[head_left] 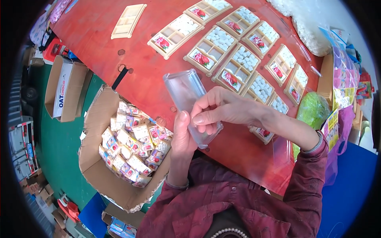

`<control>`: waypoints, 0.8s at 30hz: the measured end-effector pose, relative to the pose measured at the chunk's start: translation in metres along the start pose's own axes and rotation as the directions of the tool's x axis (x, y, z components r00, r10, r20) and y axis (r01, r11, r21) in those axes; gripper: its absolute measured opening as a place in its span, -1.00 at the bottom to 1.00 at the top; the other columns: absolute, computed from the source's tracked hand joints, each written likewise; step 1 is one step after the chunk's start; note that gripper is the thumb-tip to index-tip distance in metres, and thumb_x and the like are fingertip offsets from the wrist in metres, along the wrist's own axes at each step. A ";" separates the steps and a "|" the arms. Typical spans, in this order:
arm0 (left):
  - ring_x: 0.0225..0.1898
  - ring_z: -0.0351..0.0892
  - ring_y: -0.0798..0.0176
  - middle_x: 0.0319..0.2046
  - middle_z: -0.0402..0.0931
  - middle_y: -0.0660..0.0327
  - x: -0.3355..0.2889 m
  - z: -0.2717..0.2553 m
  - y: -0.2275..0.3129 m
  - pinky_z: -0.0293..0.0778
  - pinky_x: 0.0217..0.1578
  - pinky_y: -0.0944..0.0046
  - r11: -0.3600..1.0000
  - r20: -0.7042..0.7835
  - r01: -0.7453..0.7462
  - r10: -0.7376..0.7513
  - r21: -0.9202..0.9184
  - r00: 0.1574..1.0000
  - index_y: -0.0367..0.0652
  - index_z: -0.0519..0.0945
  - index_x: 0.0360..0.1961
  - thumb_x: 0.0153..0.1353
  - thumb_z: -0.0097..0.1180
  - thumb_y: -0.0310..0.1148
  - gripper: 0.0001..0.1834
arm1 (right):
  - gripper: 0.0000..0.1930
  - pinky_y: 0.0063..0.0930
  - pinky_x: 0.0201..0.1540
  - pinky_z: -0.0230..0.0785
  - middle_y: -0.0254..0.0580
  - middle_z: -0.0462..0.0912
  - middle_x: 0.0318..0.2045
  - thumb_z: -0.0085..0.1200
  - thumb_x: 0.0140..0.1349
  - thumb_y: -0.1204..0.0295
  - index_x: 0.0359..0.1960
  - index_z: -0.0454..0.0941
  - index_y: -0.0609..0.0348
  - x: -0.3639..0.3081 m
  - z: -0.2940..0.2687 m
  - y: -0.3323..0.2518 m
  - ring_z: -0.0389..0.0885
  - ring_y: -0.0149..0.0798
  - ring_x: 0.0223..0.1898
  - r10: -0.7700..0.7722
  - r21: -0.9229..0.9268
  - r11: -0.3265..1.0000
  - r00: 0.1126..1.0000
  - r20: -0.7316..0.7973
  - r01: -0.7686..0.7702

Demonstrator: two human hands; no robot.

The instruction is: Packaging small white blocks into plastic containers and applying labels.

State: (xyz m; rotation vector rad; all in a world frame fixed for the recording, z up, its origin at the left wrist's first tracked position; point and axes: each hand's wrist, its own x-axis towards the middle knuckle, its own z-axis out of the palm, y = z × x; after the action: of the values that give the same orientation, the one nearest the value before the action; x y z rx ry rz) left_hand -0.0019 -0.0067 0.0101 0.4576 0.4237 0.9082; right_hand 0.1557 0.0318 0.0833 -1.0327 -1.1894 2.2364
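A clear, rectangular, rigid plastic cover (pixel 180 89) is positioned at the hands, near the front edge of a red, worn-surfaced table (pixel 91 35); its upper end is tilted toward the upper left, and its lower end is partly hidden by the fingers. The left hand (pixel 182 137) is set at the cover's left side with its thumb raised; its other fingers are largely concealed, so that its grip cannot be told. The right hand (pixel 222 107) is laid across the cover, with thumb and index fingertip brought together just beside the left thumb and the remaining fingers curled; whether anything thin is pinched there cannot be told.

Beyond the hands, cream-coloured, rectangular, compartmented trays (pixel 174 35) are arranged in slanting rows; small, white, rounded pieces (pixel 220 39) are grouped at one end of many of these, and cards printed with red fruit (pixel 201 58) are seated at the other; some trays are partly covered by the right forearm. A single cream tray (pixel 129 20) is placed apart at the upper left. Beside the table, a torn-edged, open, brown cardboard box (pixel 93 139) is filled with small, multicoloured, wrapped packs (pixel 133 142); a narrower, brown-and-white carton (pixel 61 87) is stood on a green floor (pixel 47 139). At the right, a translucent, bright-green bag (pixel 313 111) is seen near a thin, purple plastic bag (pixel 345 127).
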 end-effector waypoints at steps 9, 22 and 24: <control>-0.37 0.46 0.22 -0.48 0.43 0.10 0.001 0.026 0.009 0.41 -0.29 0.25 1.000 -0.279 -0.026 0.024 -0.004 0.960 -0.38 0.39 -0.26 0.23 -0.30 0.24 -0.28 | -0.81 -0.69 -0.54 0.20 -0.39 0.47 -0.66 0.01 0.12 0.38 -0.50 0.54 0.26 -0.002 0.005 -0.011 0.37 -0.59 -0.62 -0.015 -0.151 0.988 0.999 -0.043 0.008; -0.41 0.48 0.10 -0.52 0.44 0.04 0.001 0.006 0.003 0.43 -0.29 0.16 0.993 -0.016 -0.038 0.036 -0.114 0.999 -0.31 0.41 -0.46 0.23 -0.28 0.21 -0.33 | -0.82 -0.69 -0.55 0.21 -0.39 0.47 -0.68 0.04 0.10 0.38 -0.55 0.55 0.23 0.002 0.007 -0.011 0.39 -0.58 -0.62 0.036 -0.052 0.998 0.998 -0.054 -0.039; -0.41 0.49 0.09 -0.52 0.45 0.03 0.000 0.005 0.003 0.43 -0.28 0.15 0.990 -0.005 -0.056 0.056 -0.133 0.998 -0.32 0.42 -0.44 0.23 -0.26 0.21 -0.33 | -0.82 -0.70 -0.56 0.22 -0.38 0.48 -0.69 0.04 0.10 0.39 -0.54 0.55 0.24 0.002 0.006 -0.010 0.40 -0.58 -0.64 0.050 -0.050 0.997 0.997 -0.058 -0.053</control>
State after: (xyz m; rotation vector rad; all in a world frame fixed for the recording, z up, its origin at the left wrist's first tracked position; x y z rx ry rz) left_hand -0.0011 -0.0058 0.0157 0.3480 0.3508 0.9845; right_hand 0.1496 0.0350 0.0929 -1.1518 -1.2154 2.2098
